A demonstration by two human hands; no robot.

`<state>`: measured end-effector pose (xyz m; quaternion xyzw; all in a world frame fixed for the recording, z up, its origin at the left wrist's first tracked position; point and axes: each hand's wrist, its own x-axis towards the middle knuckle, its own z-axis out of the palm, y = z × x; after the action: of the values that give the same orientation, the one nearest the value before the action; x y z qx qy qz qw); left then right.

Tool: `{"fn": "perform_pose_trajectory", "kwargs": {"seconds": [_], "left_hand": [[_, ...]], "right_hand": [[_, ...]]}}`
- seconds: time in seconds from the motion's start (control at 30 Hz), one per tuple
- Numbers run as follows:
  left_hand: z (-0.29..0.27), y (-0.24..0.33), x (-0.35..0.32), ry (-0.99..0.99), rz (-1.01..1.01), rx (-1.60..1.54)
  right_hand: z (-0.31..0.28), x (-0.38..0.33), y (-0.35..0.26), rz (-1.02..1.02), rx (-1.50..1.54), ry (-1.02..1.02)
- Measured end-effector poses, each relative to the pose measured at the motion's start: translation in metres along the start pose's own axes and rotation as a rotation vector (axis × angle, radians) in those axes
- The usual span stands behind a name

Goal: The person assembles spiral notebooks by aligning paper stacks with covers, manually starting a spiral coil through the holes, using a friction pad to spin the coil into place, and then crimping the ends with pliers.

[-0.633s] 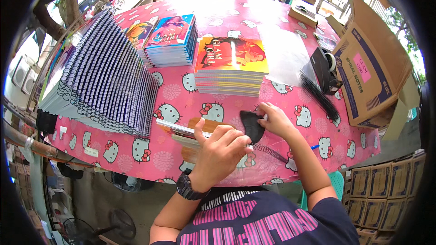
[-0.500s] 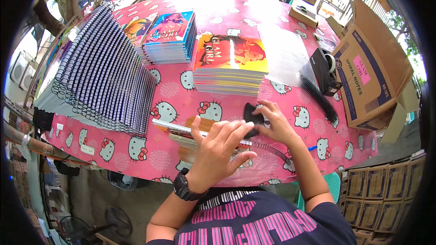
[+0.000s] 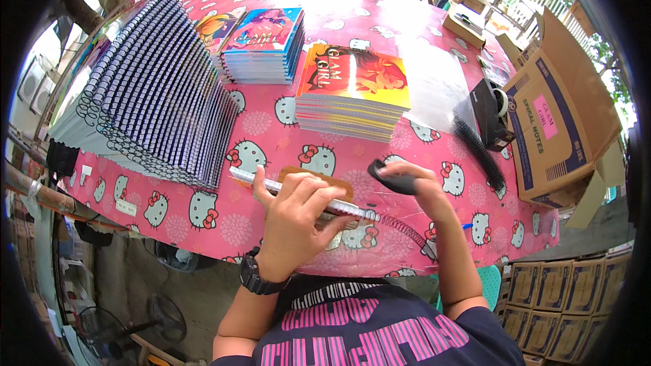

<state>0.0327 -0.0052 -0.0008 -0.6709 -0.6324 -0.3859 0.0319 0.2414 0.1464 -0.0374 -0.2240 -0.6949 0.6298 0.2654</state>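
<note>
fingers of left hand point(image 3: 295, 213) curl over a thin notebook point(image 3: 298, 193) at lower centre of frame, pinching its binding edge. right hand point(image 3: 413, 186) grips a black tool point(image 3: 392, 177) beside it, thumb pressed on top. notebook looks light, floppy; wire coil point(image 3: 400, 227) springy, best held along the spine.

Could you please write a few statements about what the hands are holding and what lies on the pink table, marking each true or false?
1. The left hand grips a notebook by its spine. True.
2. The right hand is empty. False: it holds a small black tool.
3. A spiral wire trails from the notebook's right end. True.
4. The fanned row of spiral notebooks lies to the person's right. False: it lies to the left.
5. The cardboard box stands at the table's right edge. True.
</note>
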Motion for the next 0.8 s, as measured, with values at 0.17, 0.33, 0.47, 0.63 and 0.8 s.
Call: {"fn": "perform_pose_trajectory", "kwargs": {"seconds": [0.17, 0.33, 0.47, 0.63, 0.8], "left_hand": [[-0.004, -0.006, -0.001, -0.028, 0.017, -0.006], [-0.004, -0.005, -0.002, 0.001, -0.048, -0.074], [-0.010, -0.012, -0.007, 0.031, -0.027, -0.005], [-0.016, -0.026, -0.008, 0.033, -0.020, -0.003], [-0.018, -0.032, -0.008, 0.033, 0.003, -0.018]], "right_hand": [[0.013, 0.009, -0.041, -0.097, -0.244, -0.288], [0.014, 0.014, -0.056, -0.188, -0.110, -0.387], [0.003, 0.034, -0.049, -0.035, -0.532, -0.248], [0.015, 0.044, -0.056, 0.042, -0.655, -0.309], [0.027, 0.047, -0.071, -0.252, -0.244, -0.557]]}}
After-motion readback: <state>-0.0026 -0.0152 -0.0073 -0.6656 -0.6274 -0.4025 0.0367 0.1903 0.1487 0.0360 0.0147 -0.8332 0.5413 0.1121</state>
